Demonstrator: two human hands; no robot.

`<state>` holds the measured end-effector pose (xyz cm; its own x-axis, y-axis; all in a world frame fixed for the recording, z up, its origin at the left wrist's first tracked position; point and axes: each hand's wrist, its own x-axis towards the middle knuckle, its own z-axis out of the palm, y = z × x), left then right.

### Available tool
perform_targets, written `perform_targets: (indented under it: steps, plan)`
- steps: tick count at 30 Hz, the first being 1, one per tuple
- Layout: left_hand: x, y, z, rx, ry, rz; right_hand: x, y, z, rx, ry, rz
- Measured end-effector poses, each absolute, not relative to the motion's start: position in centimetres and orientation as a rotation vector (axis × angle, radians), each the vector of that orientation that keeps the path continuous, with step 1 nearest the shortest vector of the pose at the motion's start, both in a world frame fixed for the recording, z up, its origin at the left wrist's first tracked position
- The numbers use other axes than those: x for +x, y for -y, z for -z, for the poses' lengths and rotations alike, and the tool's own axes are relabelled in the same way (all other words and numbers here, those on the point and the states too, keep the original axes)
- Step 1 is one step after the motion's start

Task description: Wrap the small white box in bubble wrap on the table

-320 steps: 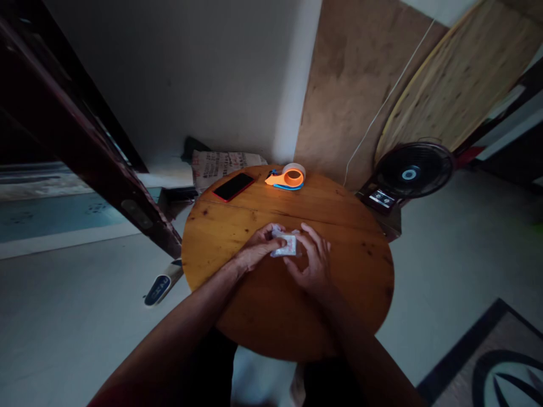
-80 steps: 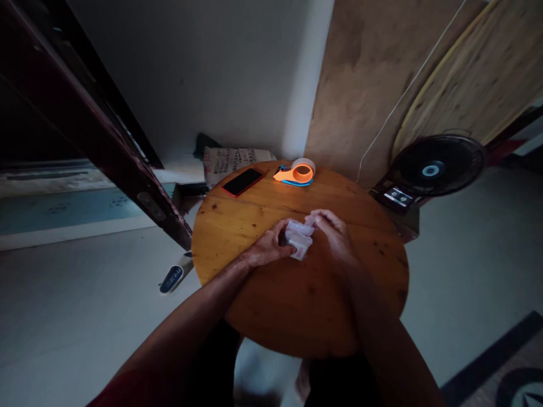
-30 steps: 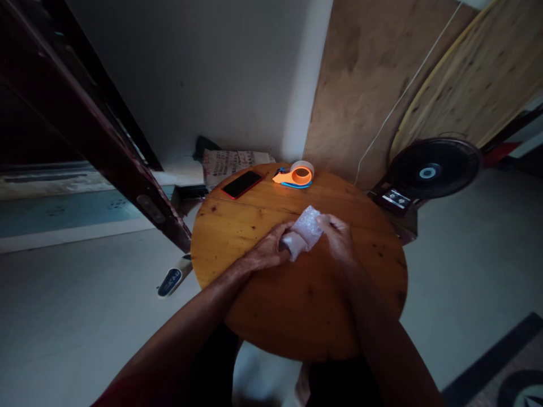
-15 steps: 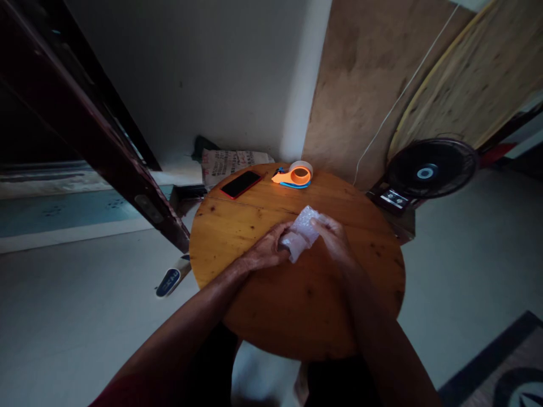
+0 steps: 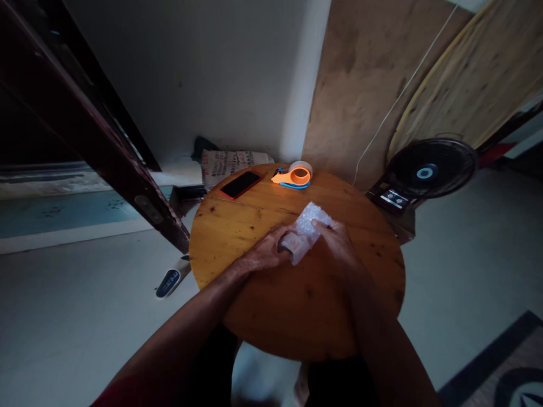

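A sheet of bubble wrap (image 5: 309, 221) is held between my two hands over the middle of the round wooden table. My left hand (image 5: 274, 247) grips its lower left end, where a small object seems to lie against the wrap; its kind cannot be made out. On the right side, my right hand (image 5: 335, 236) pinches the wrap with the thumb on top. Beyond the hands, an orange tape dispenser (image 5: 292, 177) with a roll of clear tape lies near the table's far edge.
The round table (image 5: 288, 316) has a red-edged phone (image 5: 240, 185) at its back left. A printed sack (image 5: 233, 161) lies behind it by the wall. To the right stands a black fan (image 5: 426, 172); a dark door frame (image 5: 127, 169) rises at the left.
The bubble wrap lies flatter and more spread out toward the right. My right hand has shifted slightly with it, while my left hand stays nearly in place.
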<state>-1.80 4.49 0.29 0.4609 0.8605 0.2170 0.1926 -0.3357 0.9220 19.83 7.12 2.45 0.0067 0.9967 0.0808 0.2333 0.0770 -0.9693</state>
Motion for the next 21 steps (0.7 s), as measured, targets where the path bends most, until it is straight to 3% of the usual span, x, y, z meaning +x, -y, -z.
perform_targets:
  steps: [13, 21]
  plan:
    - [-1.7, -4.6, -0.3, 1.929, -0.928, -0.98, 19.6, -7.6, -2.0, -1.274, 1.38, -0.936]
    - [-1.4, -5.0, 0.8, 1.81, -1.064, -1.033, 20.3, -7.5, -3.2, -1.313, 1.394, -0.477]
